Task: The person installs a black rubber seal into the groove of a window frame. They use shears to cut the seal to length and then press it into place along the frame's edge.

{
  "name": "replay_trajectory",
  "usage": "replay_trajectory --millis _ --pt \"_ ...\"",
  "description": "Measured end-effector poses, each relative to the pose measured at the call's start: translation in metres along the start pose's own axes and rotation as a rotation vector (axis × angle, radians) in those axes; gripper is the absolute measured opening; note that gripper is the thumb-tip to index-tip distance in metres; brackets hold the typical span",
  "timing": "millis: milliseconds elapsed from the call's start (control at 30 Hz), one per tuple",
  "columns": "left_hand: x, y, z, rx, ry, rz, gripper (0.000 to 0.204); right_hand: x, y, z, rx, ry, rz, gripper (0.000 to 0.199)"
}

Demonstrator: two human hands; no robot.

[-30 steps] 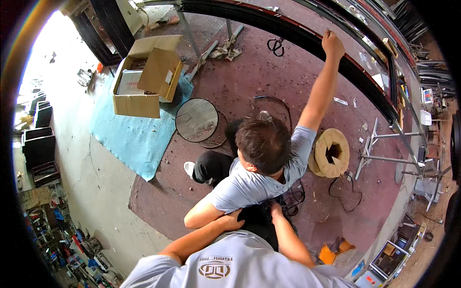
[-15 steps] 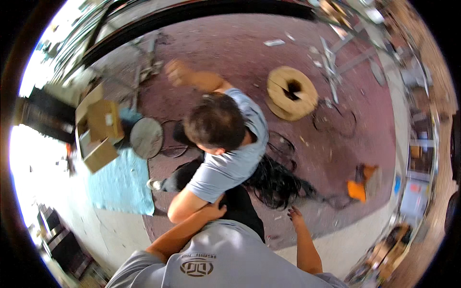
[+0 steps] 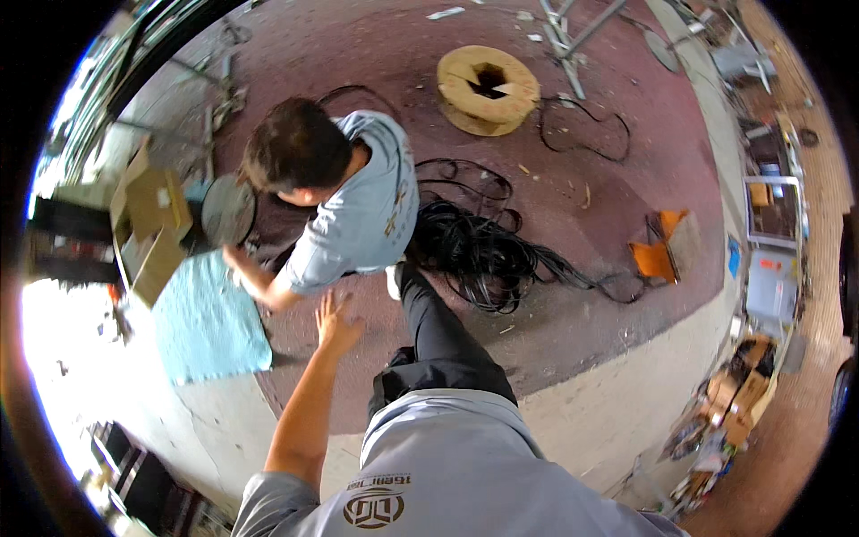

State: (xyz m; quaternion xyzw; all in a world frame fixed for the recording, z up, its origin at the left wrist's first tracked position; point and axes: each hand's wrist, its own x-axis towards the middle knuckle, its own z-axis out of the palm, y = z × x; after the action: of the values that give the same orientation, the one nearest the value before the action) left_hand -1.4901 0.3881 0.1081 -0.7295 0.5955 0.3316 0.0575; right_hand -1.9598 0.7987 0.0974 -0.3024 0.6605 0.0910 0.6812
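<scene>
1. The blue sheet point(image 3: 215, 313) lies on the ground at the left, nearest thing to the left hand point(image 3: 338, 329) on that side. Its right edge stops short of the fingers, with a strip of dark red mat point(image 3: 591, 242) between.
2. The sheet's near right corner meets the mat's left border; beyond that border runs pale floor point(image 3: 617, 376), which also borders the mat on the near side.
3. The sheet is light blue, roughly four-sided and spread flat, with a slightly uneven surface and bright light at its left.
4. The left hand holds nothing; its fingers are spread wide above the mat. The right hand is out of sight, so I cannot tell its grip.
5. A co-worker point(image 3: 358, 215) bends just beyond the left hand, one hand point(image 3: 240, 261) at the sheet's far right side.
6. An open cardboard box point(image 3: 152, 224) stands at the sheet's far left, near a round disc point(image 3: 228, 212).
7. Right of the co-worker sits a tangled heap of black cable point(image 3: 474, 255), its trailing strands reaching toward an orange piece point(image 3: 653, 259).
8. Mat stretches from the heap to the yellowish spool point(image 3: 501, 112) farther off and the right border.
</scene>
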Motion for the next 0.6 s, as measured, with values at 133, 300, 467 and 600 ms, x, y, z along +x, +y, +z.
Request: replay_trajectory --millis 133,300,467,600 --pt "-0.119 -0.026 0.048 -0.041 -0.122 -0.203 0.062 0.058 0.011 -0.215 0.095 0.474 -0.219 0.024" --pt "-0.268 -0.075 0.122 -0.159 -0.216 -0.562 0.058 0.049 -0.092 -0.359 0.098 0.641 -0.409 0.03" --pt "-0.361 -0.098 0.212 -0.413 -0.117 -0.872 0.054 0.061 -0.126 -0.354 0.048 0.306 -0.386 0.035" --pt "-0.397 -0.012 0.266 -0.606 -0.193 -0.99 0.058 0.046 -0.146 -0.343 -0.318 0.079 -0.378 0.039"
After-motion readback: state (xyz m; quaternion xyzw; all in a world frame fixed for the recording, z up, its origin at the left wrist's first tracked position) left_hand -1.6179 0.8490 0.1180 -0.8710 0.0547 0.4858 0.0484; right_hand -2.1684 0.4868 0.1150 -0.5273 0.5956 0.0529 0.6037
